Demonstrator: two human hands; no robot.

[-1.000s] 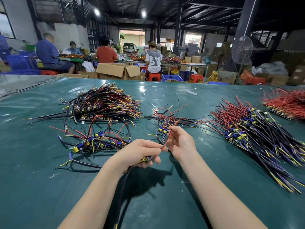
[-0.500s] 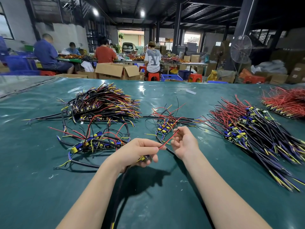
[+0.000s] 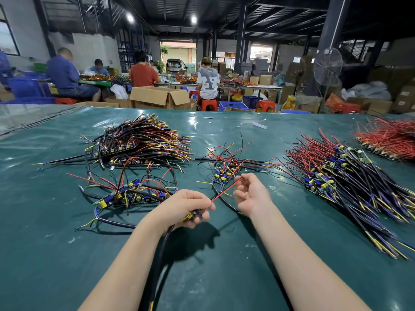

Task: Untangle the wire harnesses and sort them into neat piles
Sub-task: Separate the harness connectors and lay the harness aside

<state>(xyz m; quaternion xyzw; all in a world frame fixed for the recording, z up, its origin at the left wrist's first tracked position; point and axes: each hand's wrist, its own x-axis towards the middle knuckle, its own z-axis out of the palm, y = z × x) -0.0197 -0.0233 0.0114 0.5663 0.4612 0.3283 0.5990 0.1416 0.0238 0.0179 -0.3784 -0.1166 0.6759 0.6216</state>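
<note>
Cardboard box open, contents unseen, L grip pinching harness, R grip by red wire, hold unclear

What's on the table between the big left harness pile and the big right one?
A small loose tangle of harnesses lies between the left pile and the right pile, per the head view.

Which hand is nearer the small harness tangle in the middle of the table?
Right. The right hand is just in front of the small harness tangle, fingertips near its edge; the left hand is farther back and left, gripping another harness.
</note>
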